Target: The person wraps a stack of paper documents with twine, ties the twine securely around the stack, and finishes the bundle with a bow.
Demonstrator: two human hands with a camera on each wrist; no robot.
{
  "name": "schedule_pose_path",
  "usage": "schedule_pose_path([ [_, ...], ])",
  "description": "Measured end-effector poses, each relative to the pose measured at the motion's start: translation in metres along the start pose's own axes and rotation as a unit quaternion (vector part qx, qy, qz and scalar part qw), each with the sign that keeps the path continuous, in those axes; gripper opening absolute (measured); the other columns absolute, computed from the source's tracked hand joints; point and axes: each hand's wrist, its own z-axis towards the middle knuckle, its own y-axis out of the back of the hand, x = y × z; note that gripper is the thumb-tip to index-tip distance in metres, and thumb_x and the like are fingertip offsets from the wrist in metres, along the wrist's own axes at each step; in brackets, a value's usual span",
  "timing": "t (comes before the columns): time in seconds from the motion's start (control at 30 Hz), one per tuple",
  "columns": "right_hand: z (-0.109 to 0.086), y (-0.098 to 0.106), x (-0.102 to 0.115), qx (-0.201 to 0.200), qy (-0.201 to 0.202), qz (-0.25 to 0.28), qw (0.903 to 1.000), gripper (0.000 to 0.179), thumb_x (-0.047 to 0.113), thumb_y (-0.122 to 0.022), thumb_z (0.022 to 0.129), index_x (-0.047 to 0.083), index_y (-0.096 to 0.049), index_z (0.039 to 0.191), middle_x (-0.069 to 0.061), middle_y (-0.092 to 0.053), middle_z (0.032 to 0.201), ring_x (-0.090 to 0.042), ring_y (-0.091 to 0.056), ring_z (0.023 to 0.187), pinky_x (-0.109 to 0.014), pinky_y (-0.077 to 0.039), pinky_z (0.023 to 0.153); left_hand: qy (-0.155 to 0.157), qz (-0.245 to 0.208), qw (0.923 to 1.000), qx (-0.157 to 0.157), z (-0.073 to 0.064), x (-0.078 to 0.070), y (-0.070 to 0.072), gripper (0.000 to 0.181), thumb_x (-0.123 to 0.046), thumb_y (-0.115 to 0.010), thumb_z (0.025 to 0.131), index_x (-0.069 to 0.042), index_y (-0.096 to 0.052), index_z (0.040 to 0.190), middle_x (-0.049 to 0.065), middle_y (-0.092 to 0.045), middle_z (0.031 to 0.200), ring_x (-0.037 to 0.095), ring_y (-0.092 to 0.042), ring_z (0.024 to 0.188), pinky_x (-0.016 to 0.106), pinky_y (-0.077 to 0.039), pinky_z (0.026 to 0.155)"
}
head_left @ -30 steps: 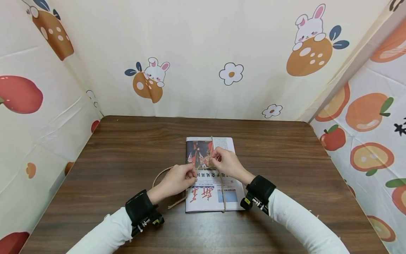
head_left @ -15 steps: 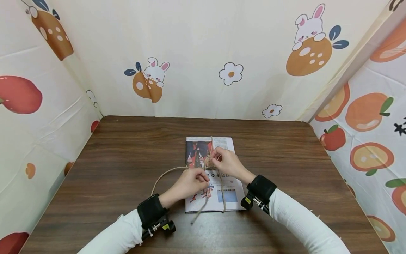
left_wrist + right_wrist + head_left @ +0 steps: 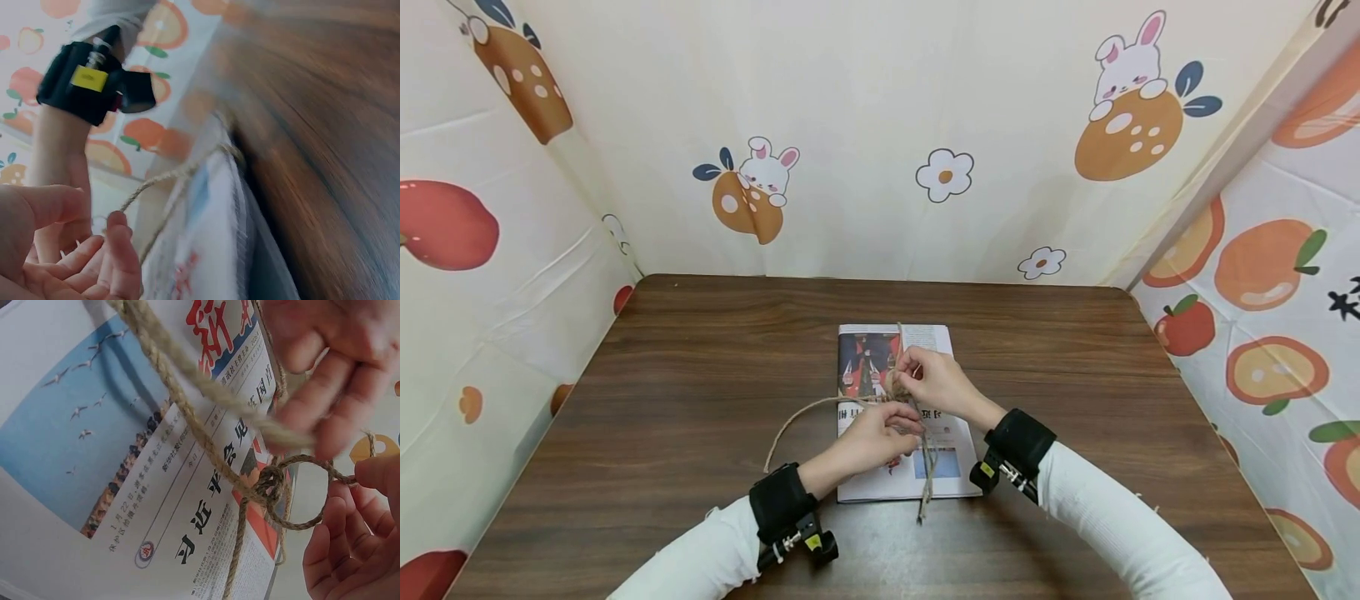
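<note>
A stack of folded newspapers (image 3: 955, 485) lies on the table with a length of twine (image 3: 812, 406) tied around it. The twine's knot (image 3: 269, 485) sits on top of the stack, and a small loop stands out from it. My right hand (image 3: 936, 383) pinches that loop between thumb and fingers. Over the lower half of the stack, my left hand (image 3: 880, 435) holds a strand of twine at its fingertips; in the right wrist view this strand blurs close beside the knot. One twine end hangs past the stack's near edge, and another strand arcs out to the left.
The brown wooden table (image 3: 722, 350) spreads around the stack. Patterned cloth (image 3: 850, 208) with rabbits, flowers and fruit stands behind and at both sides. Each wrist wears a black band (image 3: 1019, 443) with a small camera.
My left hand has moved right across the newspapers, carrying the twine strand toward the right hand. The loose end swung from the left side to the near edge. My right hand stays at the knot.
</note>
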Motion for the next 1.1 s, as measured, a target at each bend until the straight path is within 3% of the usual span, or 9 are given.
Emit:
schedule_pose_path([
  [0.27, 0.0, -0.003, -0.005, 0.016, 0.002, -0.006, 0.9998, 0.003, 0.013, -0.059, 0.087, 0.011, -0.059, 0.085, 0.004, -0.059, 0.076, -0.008, -0.052, 0.065, -0.021, -0.04, 0.057, -0.012, 0.101, 0.9945, -0.023, -0.003, 0.013, 0.008, 0.032, -0.012, -0.06, 0.085, -0.003, -0.059, 0.116, 0.008, -0.068, 0.095, 0.01, -0.062, 0.069, 0.025, -0.045, 0.056],
  [0.4, -0.001, -0.003, -0.005, 0.011, 0.008, -0.015, 0.9998, 0.004, 0.013, -0.059, 0.087, 0.009, -0.059, 0.085, 0.003, -0.059, 0.075, -0.008, -0.052, 0.065, -0.021, -0.041, 0.058, -0.047, 0.152, 0.9866, -0.035, -0.007, 0.011, 0.015, 0.031, -0.009, -0.057, 0.085, -0.006, -0.061, 0.115, 0.005, -0.068, 0.083, 0.005, -0.053, 0.053, 0.022, -0.04, 0.048],
  [0.47, -0.001, -0.004, -0.004, 0.01, 0.01, -0.019, 0.9997, 0.004, 0.013, -0.06, 0.087, 0.01, -0.059, 0.085, 0.003, -0.059, 0.075, -0.008, -0.052, 0.065, -0.021, -0.041, 0.06, -0.07, 0.185, 0.979, -0.049, -0.009, 0.009, 0.019, 0.027, -0.008, -0.056, 0.085, -0.008, -0.065, 0.11, 0.001, -0.065, 0.073, 0.003, -0.045, 0.046, 0.02, -0.036, 0.045],
  [0.53, -0.001, -0.004, -0.004, 0.01, 0.012, -0.02, 0.9997, 0.004, 0.013, -0.059, 0.087, 0.01, -0.059, 0.085, 0.003, -0.059, 0.075, -0.008, -0.052, 0.065, -0.021, -0.041, 0.06, -0.088, 0.211, 0.9706, -0.075, -0.009, 0.006, 0.023, 0.02, -0.008, -0.057, 0.085, -0.01, -0.069, 0.101, -0.003, -0.062, 0.067, 0.002, -0.041, 0.044, 0.019, -0.034, 0.044],
  [0.63, -0.001, -0.003, -0.003, 0.01, 0.011, -0.017, 0.9997, 0.003, 0.012, -0.059, 0.088, 0.01, -0.06, 0.085, 0.003, -0.059, 0.076, -0.009, -0.052, 0.065, -0.021, -0.041, 0.059, -0.102, 0.23, 0.959, -0.132, -0.007, 0.0, 0.03, 0.009, -0.012, -0.061, 0.084, -0.013, -0.07, 0.087, -0.006, -0.061, 0.067, 0.001, -0.045, 0.05, 0.019, -0.037, 0.049],
  [0.8, -0.001, -0.003, -0.003, 0.014, 0.013, -0.014, 0.9997, 0.004, 0.012, -0.06, 0.087, 0.008, -0.06, 0.086, 0.002, -0.06, 0.076, -0.01, -0.051, 0.064, -0.021, -0.04, 0.057, -0.095, 0.231, 0.945, -0.211, 0.004, -0.009, 0.04, 0.006, -0.017, -0.068, 0.082, -0.013, -0.064, 0.085, -0.004, -0.061, 0.072, 0.005, -0.05, 0.059, 0.021, -0.039, 0.055],
  [0.9, -0.001, -0.004, -0.003, 0.014, 0.018, -0.011, 0.9997, 0.006, 0.012, -0.06, 0.088, 0.006, -0.06, 0.086, 0.001, -0.06, 0.077, -0.01, -0.052, 0.064, -0.02, -0.04, 0.057, -0.085, 0.247, 0.9402, -0.218, 0.012, -0.011, 0.044, 0.01, -0.02, -0.069, 0.081, -0.013, -0.064, 0.087, -0.004, -0.061, 0.072, 0.006, -0.051, 0.06, 0.022, -0.039, 0.054],
  [1.1, -0.001, -0.006, -0.004, 0.008, 0.018, -0.009, 0.9998, 0.003, 0.011, -0.06, 0.087, 0.008, -0.059, 0.088, 0.001, -0.06, 0.078, -0.01, -0.052, 0.065, -0.02, -0.041, 0.057, -0.078, 0.263, 0.94, -0.203, 0.024, -0.011, 0.043, 0.01, -0.022, -0.069, 0.082, -0.013, -0.068, 0.086, -0.003, -0.064, 0.072, 0.004, -0.055, 0.061, 0.022, -0.043, 0.056],
])
